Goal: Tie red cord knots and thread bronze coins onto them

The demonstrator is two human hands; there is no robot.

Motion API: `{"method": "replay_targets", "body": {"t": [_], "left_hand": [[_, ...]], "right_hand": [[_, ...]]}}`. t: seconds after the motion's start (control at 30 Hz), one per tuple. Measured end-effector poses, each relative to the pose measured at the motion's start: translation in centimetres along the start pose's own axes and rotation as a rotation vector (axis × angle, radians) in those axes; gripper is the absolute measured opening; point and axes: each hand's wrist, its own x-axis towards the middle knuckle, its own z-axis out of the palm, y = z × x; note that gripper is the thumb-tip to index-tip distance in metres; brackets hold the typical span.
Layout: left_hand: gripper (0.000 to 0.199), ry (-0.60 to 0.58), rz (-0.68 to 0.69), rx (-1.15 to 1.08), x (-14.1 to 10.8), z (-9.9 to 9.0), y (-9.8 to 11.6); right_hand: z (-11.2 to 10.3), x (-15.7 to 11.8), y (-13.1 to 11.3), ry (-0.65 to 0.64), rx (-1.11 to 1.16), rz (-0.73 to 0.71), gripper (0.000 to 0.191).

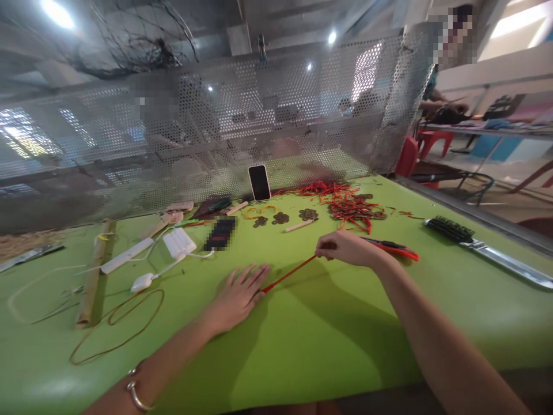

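Spread flat on the green tabletop, the left hand has its thumb at one end of a red cord stretched to the right hand's closed pinch.

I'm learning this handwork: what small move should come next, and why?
Perhaps tug the red cord gently with the right hand to test its hold: it runs straight from that pinch to the left hand, flat on the green table.

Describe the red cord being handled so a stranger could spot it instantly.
On the green table, find the left hand and right hand. The red cord stretches between them, its straight, single line setting it apart from the tangled red strands farther back.
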Motion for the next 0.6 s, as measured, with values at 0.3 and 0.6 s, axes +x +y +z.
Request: {"method": "replay_targets", "body": {"t": [0.3,0.6], "left_hand": [[0.059,-0.017,0.013,0.054,-1.3,0.0,-1.3],[0.051,0.194,-0.071,-0.376,3.3,-3.3,2.0]], "right_hand": [[0.5,0.1,-0.8,-0.031,0.005,-0.069,0.025],[0.8,0.2,-1.2,0.005,-0.062,-0.134,0.023]]}}
